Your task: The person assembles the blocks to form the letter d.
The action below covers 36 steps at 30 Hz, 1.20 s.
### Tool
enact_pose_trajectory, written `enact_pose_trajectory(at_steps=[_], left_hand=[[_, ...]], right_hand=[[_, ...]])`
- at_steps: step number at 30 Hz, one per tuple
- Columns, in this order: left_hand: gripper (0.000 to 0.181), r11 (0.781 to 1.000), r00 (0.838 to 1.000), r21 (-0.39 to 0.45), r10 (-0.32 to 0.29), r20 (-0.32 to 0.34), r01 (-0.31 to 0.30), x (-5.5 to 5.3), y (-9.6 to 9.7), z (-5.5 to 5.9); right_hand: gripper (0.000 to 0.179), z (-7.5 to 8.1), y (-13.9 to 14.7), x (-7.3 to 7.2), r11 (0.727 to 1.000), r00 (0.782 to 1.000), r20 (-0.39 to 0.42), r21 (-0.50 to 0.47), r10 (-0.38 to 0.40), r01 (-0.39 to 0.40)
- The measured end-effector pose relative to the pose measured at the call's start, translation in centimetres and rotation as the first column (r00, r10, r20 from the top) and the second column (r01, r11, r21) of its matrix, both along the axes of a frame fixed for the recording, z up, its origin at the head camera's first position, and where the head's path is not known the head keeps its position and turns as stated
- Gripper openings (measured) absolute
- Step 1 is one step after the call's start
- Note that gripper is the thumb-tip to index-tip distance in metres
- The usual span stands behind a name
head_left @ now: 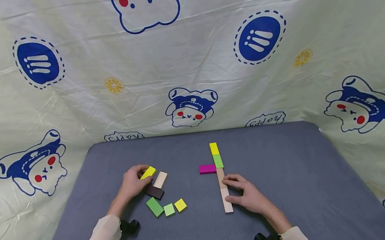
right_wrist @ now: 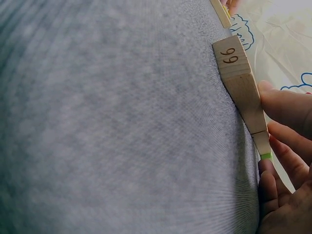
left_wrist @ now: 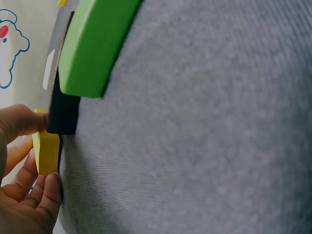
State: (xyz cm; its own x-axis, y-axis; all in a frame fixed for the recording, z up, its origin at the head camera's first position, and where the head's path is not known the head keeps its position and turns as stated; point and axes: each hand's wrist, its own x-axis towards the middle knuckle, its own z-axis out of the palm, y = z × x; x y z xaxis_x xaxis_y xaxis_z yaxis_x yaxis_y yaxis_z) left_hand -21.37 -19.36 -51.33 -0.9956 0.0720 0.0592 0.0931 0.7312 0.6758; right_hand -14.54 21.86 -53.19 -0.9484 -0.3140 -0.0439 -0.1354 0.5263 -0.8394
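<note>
My left hand [head_left: 133, 181] pinches a yellow block [head_left: 148, 172] between thumb and fingers. In the left wrist view, that yellow block [left_wrist: 47, 152] sits right beside a dark brown block [left_wrist: 63, 109]. A plain wooden block [head_left: 160, 180] lies just right of the hand. On the other side, my right hand [head_left: 248, 194] touches the right edge of a line of blocks with thumb and fingertips. Its near end is a plain wooden block [head_left: 226, 200], marked with digits in the right wrist view. Beyond it come another wooden block [head_left: 221, 177], a light green block [head_left: 218, 161] and a yellow block [head_left: 214, 148].
A magenta block [head_left: 207, 169] juts left from the line. Nearer me on the left lie a green block [head_left: 155, 207], a small light green block [head_left: 169, 210] and a small yellow block [head_left: 180, 205]. Everything rests on a grey cloth-covered table [head_left: 196, 235] before a printed curtain [head_left: 207, 56].
</note>
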Motion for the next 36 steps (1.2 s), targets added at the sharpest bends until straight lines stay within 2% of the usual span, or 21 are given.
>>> enact_pose_trajectory(at_steps=[5, 13, 20, 29, 36], left_hand=[[0.042, 1.0, 1.0, 0.02, 0.016, -0.013, -0.015, 0.0, 0.4, 0.4], [0.043, 0.998, 0.998, 0.061, -0.004, -0.06, 0.008, -0.2, 1.2, 1.6], [0.043, 0.995, 0.997, 0.099, -0.024, -0.072, 0.031, -0.3, 2.5, 2.6], [0.041, 0.983, 0.993, 0.148, -0.094, -0.075, 0.105, -0.2, 5.1, 2.7], [0.037, 0.981, 0.989, 0.133, -0.137, -0.057, 0.144, -0.2, 6.8, 2.1]], right_hand=[[0.057, 0.1, 0.0, 0.0, 1.0, 1.0, -0.021, 0.015, -0.003, 0.003], [0.057, 0.2, -0.1, 0.1, 1.0, 1.0, -0.021, 0.02, -0.001, 0.001], [0.056, 0.4, -0.1, 0.1, 1.0, 1.0, -0.026, 0.008, 0.007, -0.006], [0.056, 0.1, 0.1, 0.1, 1.0, 0.999, -0.042, 0.013, 0.005, -0.004], [0.057, 0.0, 0.1, -0.1, 1.0, 1.0, -0.025, 0.014, 0.0, 0.0]])
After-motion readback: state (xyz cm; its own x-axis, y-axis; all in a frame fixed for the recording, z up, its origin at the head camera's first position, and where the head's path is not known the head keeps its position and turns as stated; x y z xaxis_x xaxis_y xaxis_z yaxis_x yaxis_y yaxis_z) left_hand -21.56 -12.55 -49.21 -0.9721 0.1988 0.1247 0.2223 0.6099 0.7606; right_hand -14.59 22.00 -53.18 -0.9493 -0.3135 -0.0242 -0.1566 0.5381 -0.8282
